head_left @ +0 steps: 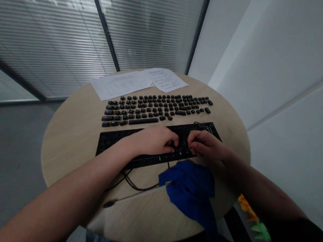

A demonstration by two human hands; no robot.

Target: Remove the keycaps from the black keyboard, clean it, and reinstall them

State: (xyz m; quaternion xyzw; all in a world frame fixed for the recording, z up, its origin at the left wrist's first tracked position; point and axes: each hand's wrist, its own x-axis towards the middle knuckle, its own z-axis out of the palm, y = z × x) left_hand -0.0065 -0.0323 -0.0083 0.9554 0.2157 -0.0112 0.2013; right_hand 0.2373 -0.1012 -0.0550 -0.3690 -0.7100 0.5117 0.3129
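Observation:
A black keyboard [142, 161] with its keycaps off lies across the round table. My left hand [158, 139] reaches over its middle, fingers curled down and the thumb close to the forefinger at the board. Whatever is between those fingertips is too small to make out. Just to the right, my right hand [204, 144] is closed in a pinch over the keyboard's right part; its fingers hide what they hold. Behind the keyboard, loose black keycaps [143, 121] are laid out in rows like a keyboard layout.
A blue cloth [192, 188] lies in front of the keyboard and hangs over the table's near edge. Black cable [139, 189] loops beside it. Printed paper sheets [124, 83] lie at the back of the wooden table [62, 148]. A white wall [290, 92] stands at the right.

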